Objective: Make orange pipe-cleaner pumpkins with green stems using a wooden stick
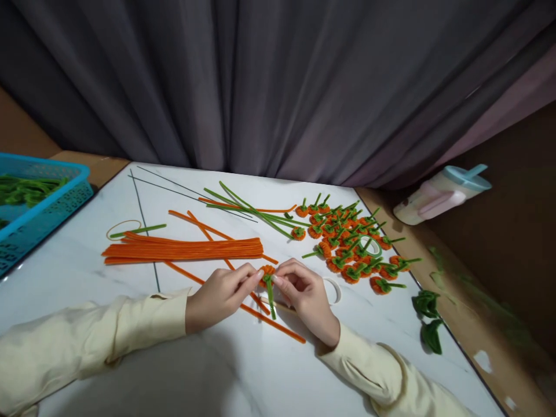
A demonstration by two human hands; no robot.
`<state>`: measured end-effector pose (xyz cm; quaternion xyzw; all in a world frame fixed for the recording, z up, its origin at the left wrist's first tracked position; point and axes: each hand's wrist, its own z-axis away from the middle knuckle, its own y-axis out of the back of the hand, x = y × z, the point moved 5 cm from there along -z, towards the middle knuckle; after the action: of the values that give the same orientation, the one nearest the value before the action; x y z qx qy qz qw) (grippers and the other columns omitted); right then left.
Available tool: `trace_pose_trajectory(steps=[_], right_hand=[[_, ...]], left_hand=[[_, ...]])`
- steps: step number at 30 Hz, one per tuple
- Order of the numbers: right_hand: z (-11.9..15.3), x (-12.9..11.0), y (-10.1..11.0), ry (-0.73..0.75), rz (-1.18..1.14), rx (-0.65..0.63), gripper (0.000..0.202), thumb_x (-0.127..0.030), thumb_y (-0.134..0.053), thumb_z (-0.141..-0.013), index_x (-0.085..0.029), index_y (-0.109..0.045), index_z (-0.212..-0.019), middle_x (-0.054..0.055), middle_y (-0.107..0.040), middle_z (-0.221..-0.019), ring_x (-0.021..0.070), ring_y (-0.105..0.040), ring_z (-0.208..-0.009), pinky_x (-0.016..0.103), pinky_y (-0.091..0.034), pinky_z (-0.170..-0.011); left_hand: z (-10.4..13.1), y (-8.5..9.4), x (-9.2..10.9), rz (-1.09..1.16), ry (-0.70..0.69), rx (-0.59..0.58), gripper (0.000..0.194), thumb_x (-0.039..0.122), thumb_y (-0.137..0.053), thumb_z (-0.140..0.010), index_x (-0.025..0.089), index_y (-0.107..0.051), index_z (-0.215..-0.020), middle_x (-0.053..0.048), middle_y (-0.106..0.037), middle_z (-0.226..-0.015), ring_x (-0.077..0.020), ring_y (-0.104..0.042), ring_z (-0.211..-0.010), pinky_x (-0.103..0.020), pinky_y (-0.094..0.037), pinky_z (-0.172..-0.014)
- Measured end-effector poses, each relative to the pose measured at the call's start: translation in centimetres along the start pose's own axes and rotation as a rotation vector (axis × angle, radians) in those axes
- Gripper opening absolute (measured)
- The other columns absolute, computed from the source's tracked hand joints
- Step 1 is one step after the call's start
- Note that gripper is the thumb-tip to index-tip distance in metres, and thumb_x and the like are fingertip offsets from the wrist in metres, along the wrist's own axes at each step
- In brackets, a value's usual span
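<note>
Between my two hands is a small orange pipe-cleaner pumpkin point(266, 271) with a green stem point(271, 301) hanging down toward me. My left hand point(226, 292) pinches its left side between thumb and fingers. From the other side, my right hand point(306, 295) grips it by the green part, fingers curled. Beneath the hands, loose orange pipe cleaners point(278, 328) lie on the white marbled table. A thick bundle of orange pipe cleaners point(186, 249) rests just beyond my left hand. Part of a thin light-brown stick point(282, 306) shows under my right hand.
Several finished orange pumpkins with green stems point(347, 231) cluster at the right, around a tape roll point(370, 247). A white ring point(333, 291) lies nearer. Green pipe cleaners point(243, 202) and dark wires point(174, 188) lie behind. A blue basket point(47, 214) stands left, a tumbler point(441, 194) right.
</note>
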<state>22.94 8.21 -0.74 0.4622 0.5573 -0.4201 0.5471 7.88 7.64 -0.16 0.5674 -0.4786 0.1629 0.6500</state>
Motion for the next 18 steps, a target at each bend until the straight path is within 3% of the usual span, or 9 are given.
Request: trace_pose_trajectory(steps=[7,13,18], right_hand=[[0.2,0.2,-0.6,0.013,0.039,-0.032,0.019,-0.033,-0.062,-0.078,-0.017,-0.059,-0.068,0.000,-0.051,-0.070,0.0081,-0.043,-0.053,0.021,-0.033,-0.044],[0.0,0.6,-0.7,-0.095,-0.063,-0.031,0.024,-0.038,-0.065,-0.075,-0.017,-0.056,-0.069,-0.003,-0.047,-0.066,0.0062,-0.039,-0.047,0.020,-0.030,-0.041],[-0.1,0.7,-0.8,-0.158,-0.102,-0.056,0.027,-0.040,-0.067,-0.072,-0.018,-0.053,-0.067,-0.005,-0.042,-0.055,0.0063,-0.036,-0.043,0.020,-0.028,-0.039]], left_hand=[[-0.1,-1.0,0.1,-0.193,-0.085,-0.062,0.028,0.029,-0.029,-0.093,0.019,-0.040,-0.069,0.008,-0.028,-0.050,-0.0076,-0.029,-0.039,-0.022,-0.020,-0.043],[-0.1,-1.4,0.4,-0.362,-0.167,-0.135,0.026,0.024,-0.023,-0.093,0.018,-0.045,-0.081,0.006,-0.039,-0.053,-0.0090,-0.035,-0.038,-0.022,-0.018,-0.042],[0.0,-1.8,0.7,-0.497,-0.335,-0.180,0.031,0.019,-0.018,-0.093,0.016,-0.047,-0.081,-0.001,-0.051,-0.069,-0.0091,-0.032,-0.038,-0.027,-0.015,-0.040]])
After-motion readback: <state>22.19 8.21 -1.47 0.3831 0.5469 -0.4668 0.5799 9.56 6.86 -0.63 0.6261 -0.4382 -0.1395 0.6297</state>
